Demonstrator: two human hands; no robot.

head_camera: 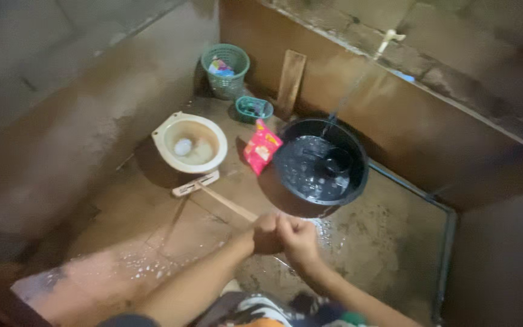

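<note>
Both my hands grip the wooden handle of a long scrub brush (pixel 213 194) whose pale head lies on the wet floor beside a cream toilet bowl (pixel 189 144). My left hand (pixel 264 235) is closed round the handle's near end. My right hand (pixel 298 238) is closed just beside it, touching the left. The handle runs from my hands up and left to the brush head.
A black tub (pixel 322 165) of water stands under a wall tap (pixel 388 40) with a thin stream falling in. A pink packet (pixel 261 147) leans by the tub. Two green baskets (pixel 226 68) and a wooden board (pixel 290 82) sit at the far wall. Foam lies on the floor.
</note>
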